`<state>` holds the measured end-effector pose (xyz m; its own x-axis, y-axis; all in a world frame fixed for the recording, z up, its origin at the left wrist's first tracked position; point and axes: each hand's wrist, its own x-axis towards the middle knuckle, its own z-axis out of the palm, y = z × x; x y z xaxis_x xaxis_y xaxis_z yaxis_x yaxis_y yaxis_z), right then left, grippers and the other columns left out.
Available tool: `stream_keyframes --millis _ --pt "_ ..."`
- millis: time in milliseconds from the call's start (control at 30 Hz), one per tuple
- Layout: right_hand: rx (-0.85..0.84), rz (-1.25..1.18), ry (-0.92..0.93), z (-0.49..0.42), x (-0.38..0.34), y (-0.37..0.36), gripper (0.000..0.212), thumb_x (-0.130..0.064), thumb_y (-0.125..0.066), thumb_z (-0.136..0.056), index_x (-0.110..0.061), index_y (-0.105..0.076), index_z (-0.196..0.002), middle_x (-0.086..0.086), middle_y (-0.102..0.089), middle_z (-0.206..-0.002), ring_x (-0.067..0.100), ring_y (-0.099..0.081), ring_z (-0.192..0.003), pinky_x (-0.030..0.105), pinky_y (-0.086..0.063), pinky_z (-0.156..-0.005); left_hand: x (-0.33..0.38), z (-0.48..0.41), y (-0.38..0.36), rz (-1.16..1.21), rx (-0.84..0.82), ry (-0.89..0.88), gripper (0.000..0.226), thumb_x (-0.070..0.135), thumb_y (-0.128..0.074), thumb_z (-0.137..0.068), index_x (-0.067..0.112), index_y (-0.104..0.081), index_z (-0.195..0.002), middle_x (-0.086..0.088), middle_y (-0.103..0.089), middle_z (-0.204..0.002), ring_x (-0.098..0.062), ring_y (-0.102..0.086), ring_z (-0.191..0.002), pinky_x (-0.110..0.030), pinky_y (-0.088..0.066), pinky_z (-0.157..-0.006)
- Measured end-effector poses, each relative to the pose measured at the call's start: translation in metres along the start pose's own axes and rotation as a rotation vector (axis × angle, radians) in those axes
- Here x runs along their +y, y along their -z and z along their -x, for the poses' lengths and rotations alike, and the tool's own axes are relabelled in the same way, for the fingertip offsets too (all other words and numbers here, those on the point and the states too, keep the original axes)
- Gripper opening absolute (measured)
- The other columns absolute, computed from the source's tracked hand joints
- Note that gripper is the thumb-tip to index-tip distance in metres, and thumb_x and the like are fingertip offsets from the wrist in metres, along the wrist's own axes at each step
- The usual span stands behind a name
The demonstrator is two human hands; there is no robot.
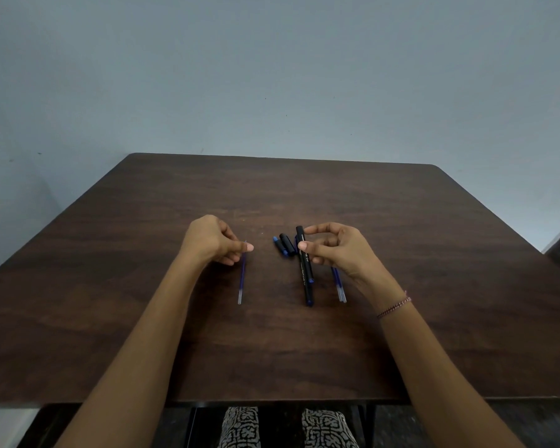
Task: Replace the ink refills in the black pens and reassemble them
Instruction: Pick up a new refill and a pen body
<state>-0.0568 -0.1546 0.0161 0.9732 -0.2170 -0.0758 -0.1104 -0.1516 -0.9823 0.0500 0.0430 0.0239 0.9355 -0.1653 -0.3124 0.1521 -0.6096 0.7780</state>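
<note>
The left hand (212, 239) pinches a thin blue ink refill (242, 275) by its tip, the right hand (333, 245) pinches a black plastic pen barrel (305, 265), uncapped, caps (284, 244) at eleven o'clock, spare refills (339, 286) at four o'clock on the dark wooden desk (272, 350); reassembly seemingly remains.

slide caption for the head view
Left hand pinches an ink refill; right hand grips a black pen over the table.

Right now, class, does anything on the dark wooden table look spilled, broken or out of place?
Nothing stands out. The left hand pinches a thin blue ink refill; black pen barrels, loose caps and spare refills lie neatly together, with no ink spilled.
</note>
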Motion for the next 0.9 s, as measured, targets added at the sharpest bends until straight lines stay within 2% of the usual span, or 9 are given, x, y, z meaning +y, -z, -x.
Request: stream_keyframes --millis 67,167,233,300,400,467,533,767,900 --pt "0.003 -0.016 0.015 0.000 0.000 0.000 0.032 -0.015 -0.078 -0.072 -0.018 -0.062 -0.099 0.005 -0.069 -0.077 0.008 -0.060 -0.059 0.020 -0.055 -0.065 -0.001 -0.001 0.000 0.015 0.081 -0.082 0.022 0.020 -0.081 -0.067 0.008 -0.063 -0.074 -0.007 -0.068 -0.067 -0.013 -0.067 -0.060 -0.025 -0.057 -0.058" --pt "0.033 -0.049 0.058 0.000 -0.001 0.000 0.033 -0.014 -0.077 -0.072 -0.016 -0.061 -0.101 -0.001 -0.068 -0.067 0.004 -0.063 -0.056 0.015 -0.052 -0.058 0.002 0.004 -0.003 0.181 0.153 -0.263 0.019 0.019 -0.080 -0.069 0.010 -0.064 -0.074 -0.005 -0.069 -0.067 -0.007 -0.065 -0.054 -0.016 -0.053 -0.048" --pt "0.057 -0.041 0.091 0.000 -0.002 0.001 0.034 -0.016 -0.077 -0.072 -0.018 -0.061 -0.102 -0.004 -0.069 -0.065 0.003 -0.066 -0.063 0.012 -0.049 -0.055 0.009 0.013 -0.011 0.301 0.095 -0.349 0.016 0.017 -0.079 -0.070 0.011 -0.066 -0.077 -0.005 -0.070 -0.068 -0.008 -0.066 -0.055 -0.016 -0.053 -0.050" --pt "0.074 -0.043 0.126 0.000 -0.002 0.000 0.034 -0.018 -0.077 -0.072 -0.019 -0.061 -0.101 -0.006 -0.069 -0.063 0.004 -0.066 -0.066 0.012 -0.045 -0.053 0.017 0.022 -0.022 0.386 -0.045 -0.390 0.018 0.016 -0.079 -0.071 0.009 -0.068 -0.083 -0.004 -0.071 -0.069 -0.009 -0.069 -0.059 -0.018 -0.055 -0.053" --pt "0.114 -0.089 0.155 0.000 -0.001 0.000 0.032 -0.017 -0.077 -0.072 -0.015 -0.063 -0.101 -0.004 -0.068 -0.067 0.006 -0.063 -0.066 0.012 -0.042 -0.051 0.022 0.033 -0.039 0.419 -0.256 -0.380 0.024 0.017 -0.079 -0.069 0.009 -0.068 -0.089 -0.003 -0.074 -0.071 -0.012 -0.072 -0.068 -0.020 -0.056 -0.056" --pt "0.141 -0.099 0.158 -0.001 0.000 0.001 0.034 -0.018 -0.076 -0.073 -0.013 -0.063 -0.104 -0.002 -0.068 -0.070 0.003 -0.062 -0.064 0.010 -0.043 -0.051 0.023 0.036 -0.046 0.422 -0.298 -0.376 0.024 0.014 -0.079 -0.069 0.010 -0.067 -0.090 -0.003 -0.074 -0.070 -0.014 -0.072 -0.069 -0.020 -0.056 -0.056" --pt "0.146 -0.106 0.156 -0.002 0.000 0.001 0.034 -0.018 -0.076 -0.072 -0.014 -0.063 -0.103 -0.002 -0.067 -0.071 -0.002 -0.060 -0.058 0.010 -0.044 -0.051 0.023 0.036 -0.048 0.455 -0.295 -0.377 0.025 0.009 -0.078 -0.070 0.009 -0.067 -0.092 -0.003 -0.074 -0.067 -0.014 -0.072 -0.067 -0.020 -0.056 -0.056" --pt "0.127 -0.152 0.166 -0.004 0.002 0.002 0.028 -0.013 -0.076 -0.072 -0.014 -0.062 -0.097 -0.004 -0.067 -0.064 0.000 -0.059 -0.052 0.012 -0.047 -0.052 0.026 0.034 -0.057 0.436 -0.226 -0.370 0.028 0.010 -0.081 -0.067 0.015 -0.066 -0.091 0.001 -0.072 -0.062 -0.012 -0.072 -0.070 -0.022 -0.057 -0.056" --pt "0.145 -0.143 0.181 -0.005 0.002 0.004 0.026 -0.013 -0.073 -0.076 -0.008 -0.062 -0.099 -0.003 -0.068 -0.068 0.001 -0.063 -0.056 0.012 -0.048 -0.053 0.028 0.031 -0.060 0.429 -0.211 -0.379 0.027 0.008 -0.080 -0.068 0.015 -0.067 -0.091 0.000 -0.072 -0.066 -0.011 -0.072 -0.068 -0.022 -0.056 -0.056"
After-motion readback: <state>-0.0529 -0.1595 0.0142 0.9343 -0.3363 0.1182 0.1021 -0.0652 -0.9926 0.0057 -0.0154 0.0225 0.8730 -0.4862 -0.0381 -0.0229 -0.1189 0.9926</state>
